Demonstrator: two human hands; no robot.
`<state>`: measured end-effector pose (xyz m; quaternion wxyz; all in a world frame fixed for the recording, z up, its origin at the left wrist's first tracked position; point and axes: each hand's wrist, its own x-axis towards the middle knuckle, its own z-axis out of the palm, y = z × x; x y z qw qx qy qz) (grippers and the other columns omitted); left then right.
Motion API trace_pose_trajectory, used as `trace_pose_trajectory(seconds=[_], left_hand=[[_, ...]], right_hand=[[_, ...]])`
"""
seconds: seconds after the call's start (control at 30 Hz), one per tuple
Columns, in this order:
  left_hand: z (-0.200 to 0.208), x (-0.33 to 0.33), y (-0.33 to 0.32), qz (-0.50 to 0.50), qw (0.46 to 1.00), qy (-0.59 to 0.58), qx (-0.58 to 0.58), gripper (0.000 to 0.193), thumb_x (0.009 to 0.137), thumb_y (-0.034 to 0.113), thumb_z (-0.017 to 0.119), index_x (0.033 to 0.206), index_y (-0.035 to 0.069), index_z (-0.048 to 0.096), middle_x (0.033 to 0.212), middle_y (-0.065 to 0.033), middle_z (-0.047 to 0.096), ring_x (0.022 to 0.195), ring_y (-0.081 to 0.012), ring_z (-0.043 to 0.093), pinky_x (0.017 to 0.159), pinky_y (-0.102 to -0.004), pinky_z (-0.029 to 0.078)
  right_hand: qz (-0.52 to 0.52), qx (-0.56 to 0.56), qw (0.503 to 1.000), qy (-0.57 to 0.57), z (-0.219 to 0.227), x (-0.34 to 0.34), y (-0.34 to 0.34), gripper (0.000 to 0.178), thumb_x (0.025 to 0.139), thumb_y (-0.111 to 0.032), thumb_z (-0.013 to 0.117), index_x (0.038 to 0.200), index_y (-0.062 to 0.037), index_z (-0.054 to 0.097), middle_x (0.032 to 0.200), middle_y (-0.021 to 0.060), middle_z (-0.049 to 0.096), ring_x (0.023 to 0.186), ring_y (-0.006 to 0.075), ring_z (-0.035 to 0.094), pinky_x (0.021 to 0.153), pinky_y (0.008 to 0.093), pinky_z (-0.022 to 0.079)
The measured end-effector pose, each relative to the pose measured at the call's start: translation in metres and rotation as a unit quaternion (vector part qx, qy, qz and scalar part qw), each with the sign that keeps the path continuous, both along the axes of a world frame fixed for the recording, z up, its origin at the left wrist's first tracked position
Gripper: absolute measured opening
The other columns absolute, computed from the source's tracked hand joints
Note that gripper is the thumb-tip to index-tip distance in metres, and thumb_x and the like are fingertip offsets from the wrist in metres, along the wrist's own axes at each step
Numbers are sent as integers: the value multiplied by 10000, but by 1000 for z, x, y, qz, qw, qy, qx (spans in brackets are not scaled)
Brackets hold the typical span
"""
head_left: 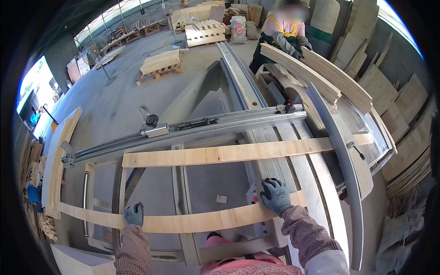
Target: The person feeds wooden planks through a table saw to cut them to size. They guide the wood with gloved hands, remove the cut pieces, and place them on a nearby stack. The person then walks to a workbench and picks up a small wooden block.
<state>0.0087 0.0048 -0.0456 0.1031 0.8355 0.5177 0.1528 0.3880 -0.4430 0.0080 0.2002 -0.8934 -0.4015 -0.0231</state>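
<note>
Hands point(276, 197) curl over the near wooden strip point(197, 223), hiding parts; whether they pinch it is unclear.

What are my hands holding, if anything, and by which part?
The left hand is on the near strip, left of its middle; the right hand, near its right end. Whether they grip cannot be told.

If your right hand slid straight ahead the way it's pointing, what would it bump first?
Probably the farther wooden strip lying across the metal table ahead of the right hand, though its exact height is hard to judge.
</note>
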Motion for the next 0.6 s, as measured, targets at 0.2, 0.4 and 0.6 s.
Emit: trace_pose_trajectory(seconds=[0.2,0.4,0.6], left_hand=[[6,-6,-1,1,999,33,15,307,802,345,602,795,43,655,800,-169,633,813,-343,584,762,-437,446],[14,-2,-6,-5,999,35,-5,286,814,335,585,852,61,656,874,-154,640,879,-331,577,807,-436,435],[7,-4,0,-5,999,45,-16,268,806,325,589,882,75,653,898,-147,636,882,-322,579,805,-428,439]], right_hand=[[4,-5,1000,-3,-4,-3,4,386,748,-293,606,1088,-111,574,1157,94,549,1123,292,455,940,421,371],[3,12,1000,-17,-2,-4,4,377,730,-258,646,1071,-108,589,1141,95,561,1099,300,475,928,429,383],[1,4,1000,-14,-6,-2,2,389,748,-301,611,1084,-109,577,1156,88,552,1118,283,461,938,417,374]])
